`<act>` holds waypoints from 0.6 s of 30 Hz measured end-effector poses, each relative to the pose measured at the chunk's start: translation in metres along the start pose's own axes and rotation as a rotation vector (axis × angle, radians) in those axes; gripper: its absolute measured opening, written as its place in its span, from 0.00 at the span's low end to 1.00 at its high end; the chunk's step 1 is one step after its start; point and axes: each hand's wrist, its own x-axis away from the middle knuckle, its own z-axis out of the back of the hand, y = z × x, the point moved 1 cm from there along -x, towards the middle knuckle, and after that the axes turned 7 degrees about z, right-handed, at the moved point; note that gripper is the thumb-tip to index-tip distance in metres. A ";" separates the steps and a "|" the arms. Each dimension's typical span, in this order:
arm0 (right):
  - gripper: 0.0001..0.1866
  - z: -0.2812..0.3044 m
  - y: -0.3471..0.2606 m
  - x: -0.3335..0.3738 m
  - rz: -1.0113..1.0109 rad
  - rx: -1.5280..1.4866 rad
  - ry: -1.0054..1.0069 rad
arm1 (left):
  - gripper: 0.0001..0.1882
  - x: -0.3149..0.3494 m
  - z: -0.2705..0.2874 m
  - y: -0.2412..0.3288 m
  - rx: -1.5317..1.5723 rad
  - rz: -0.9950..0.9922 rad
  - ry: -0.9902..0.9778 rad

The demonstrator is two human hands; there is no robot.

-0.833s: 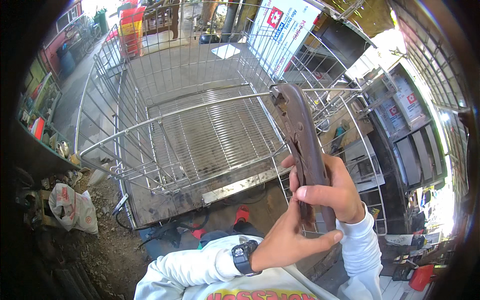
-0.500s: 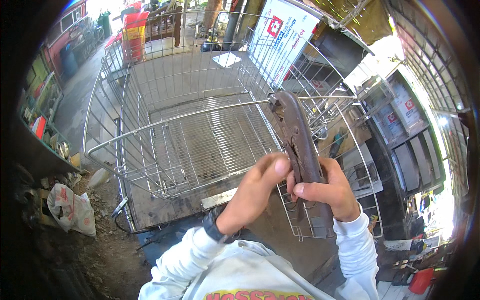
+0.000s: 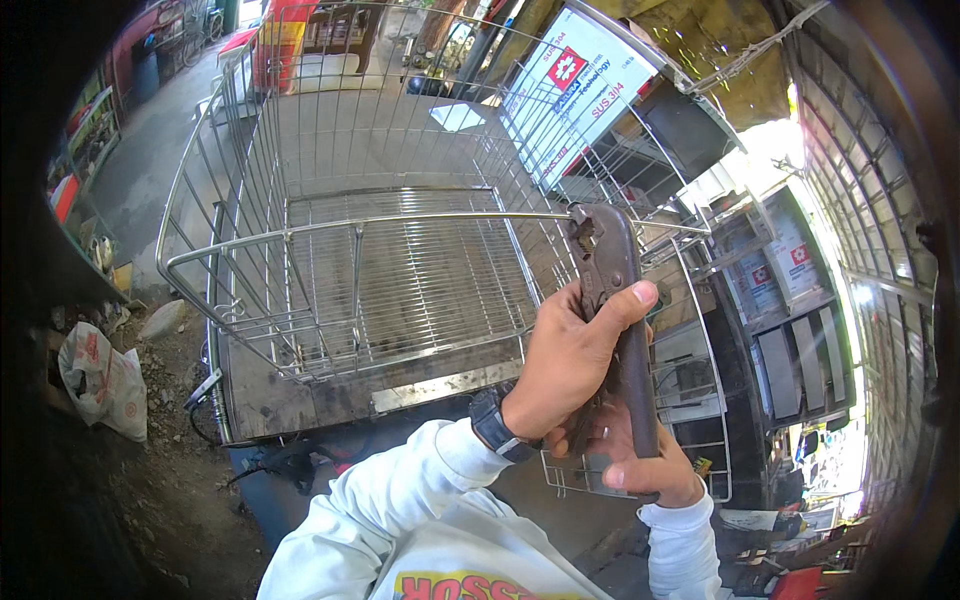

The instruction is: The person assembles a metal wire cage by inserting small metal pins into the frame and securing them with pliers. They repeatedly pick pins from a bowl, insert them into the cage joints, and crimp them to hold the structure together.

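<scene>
A pair of dark, rusty locking pliers (image 3: 625, 262) stands upright in front of me, its jaws at the front top rod of a large wire basket (image 3: 490, 215). Whether the jaws clamp the rod or just touch it, I cannot tell. My left hand (image 3: 562, 352) wraps round the middle of the pliers, thumb across the upper handle. Lower down, my right hand (image 3: 668, 473) grips the handle end, with its fingers partly hidden behind the tool. Parallel bright wires form the basket's bottom.
The basket stands on a worn workbench (image 3: 265, 400), with a flat metal strip (image 3: 450, 386) along its near edge. White printed sheeting (image 3: 560, 100) leans behind it at the right. A stuffed white sack (image 3: 105, 385) lies on the dirt at left. Metal racks line the right side.
My left hand has moved right and closed round the pliers. The right hand has slid down to the handle's end. In the picture, the pliers sit slightly farther right.
</scene>
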 end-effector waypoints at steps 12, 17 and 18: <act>0.37 0.011 0.006 0.006 -0.070 0.110 0.143 | 0.16 -0.012 0.005 -0.026 0.464 0.316 -0.663; 0.39 0.017 0.003 0.005 -0.053 0.017 0.060 | 0.12 -0.022 0.003 -0.028 0.519 0.228 -0.727; 0.38 0.019 0.002 0.005 -0.079 0.036 0.038 | 0.12 -0.021 0.001 -0.028 0.516 0.245 -0.698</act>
